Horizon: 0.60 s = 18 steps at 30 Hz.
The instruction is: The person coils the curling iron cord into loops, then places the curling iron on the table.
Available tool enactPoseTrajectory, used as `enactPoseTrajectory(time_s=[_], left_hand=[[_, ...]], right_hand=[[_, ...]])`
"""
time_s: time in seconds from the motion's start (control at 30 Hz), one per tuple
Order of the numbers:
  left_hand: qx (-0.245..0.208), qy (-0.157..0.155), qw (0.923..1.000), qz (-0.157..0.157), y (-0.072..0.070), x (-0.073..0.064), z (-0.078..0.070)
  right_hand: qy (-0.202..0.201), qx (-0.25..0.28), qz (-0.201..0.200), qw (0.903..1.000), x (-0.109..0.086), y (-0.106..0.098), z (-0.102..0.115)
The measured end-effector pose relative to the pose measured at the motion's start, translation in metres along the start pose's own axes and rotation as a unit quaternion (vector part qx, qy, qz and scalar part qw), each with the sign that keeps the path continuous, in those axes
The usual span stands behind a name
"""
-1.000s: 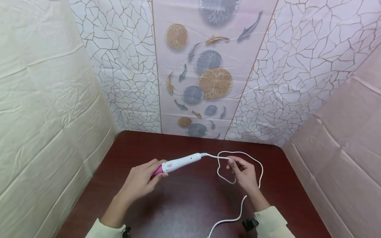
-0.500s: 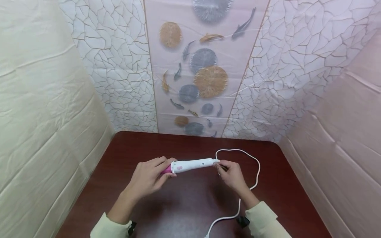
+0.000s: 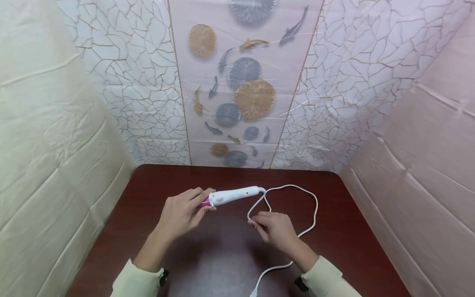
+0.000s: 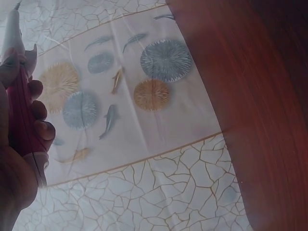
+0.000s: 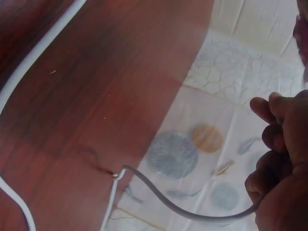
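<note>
Left hand (image 3: 181, 212) grips pink-white appliance (image 3: 235, 194); right hand (image 3: 277, 230) pinches cord (image 5: 211, 218).

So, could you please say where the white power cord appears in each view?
Head: white power cord, looping right of centre, down to the bottom edge.
Left wrist: at most a short cord stub, top-left corner.
Right wrist: cord at left and lower middle.
Shared landmark: printed fish panel.

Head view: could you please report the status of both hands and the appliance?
Left hand grips appliance by its pink part, off the table. Right hand holds white cord. Possible snag: cord loop passing beneath right forearm.
</note>
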State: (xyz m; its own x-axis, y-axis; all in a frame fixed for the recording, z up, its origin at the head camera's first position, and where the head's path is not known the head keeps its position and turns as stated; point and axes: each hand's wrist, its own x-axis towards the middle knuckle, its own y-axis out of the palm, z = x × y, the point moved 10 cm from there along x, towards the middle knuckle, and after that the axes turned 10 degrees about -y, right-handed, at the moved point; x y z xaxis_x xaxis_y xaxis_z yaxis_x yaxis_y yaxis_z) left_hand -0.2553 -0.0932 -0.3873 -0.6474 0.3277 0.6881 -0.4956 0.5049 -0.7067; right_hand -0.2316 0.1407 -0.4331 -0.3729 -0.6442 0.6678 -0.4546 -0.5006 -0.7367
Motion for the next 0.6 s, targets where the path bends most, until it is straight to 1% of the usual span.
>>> enactPoseTrajectory(time_s=[0.1, 0.2, 0.3, 0.5, 0.6], left_hand=[[0.003, -0.002, 1.0, 0.003, 0.0, 0.001, 0.003], [0.008, -0.002, 1.0, 0.003, -0.001, 0.002, 0.005], [0.012, -0.003, 0.9999, 0.005, 0.0, 0.001, 0.008], [0.018, 0.009, 0.9998, 0.0, 0.002, 0.0, 0.008], [0.016, 0.014, 0.9998, -0.002, 0.003, 0.0, 0.008]], right_hand=[[-0.043, -0.01, -0.003, 0.999, 0.006, -0.007, 0.015], [-0.076, -0.012, -0.005, 0.997, 0.013, -0.015, 0.029], [-0.1, -0.002, -0.006, 0.995, 0.02, -0.023, 0.042], [-0.133, 0.013, -0.002, 0.991, 0.033, -0.04, 0.06], [-0.154, 0.02, -0.017, 0.9877, 0.039, -0.051, 0.064]])
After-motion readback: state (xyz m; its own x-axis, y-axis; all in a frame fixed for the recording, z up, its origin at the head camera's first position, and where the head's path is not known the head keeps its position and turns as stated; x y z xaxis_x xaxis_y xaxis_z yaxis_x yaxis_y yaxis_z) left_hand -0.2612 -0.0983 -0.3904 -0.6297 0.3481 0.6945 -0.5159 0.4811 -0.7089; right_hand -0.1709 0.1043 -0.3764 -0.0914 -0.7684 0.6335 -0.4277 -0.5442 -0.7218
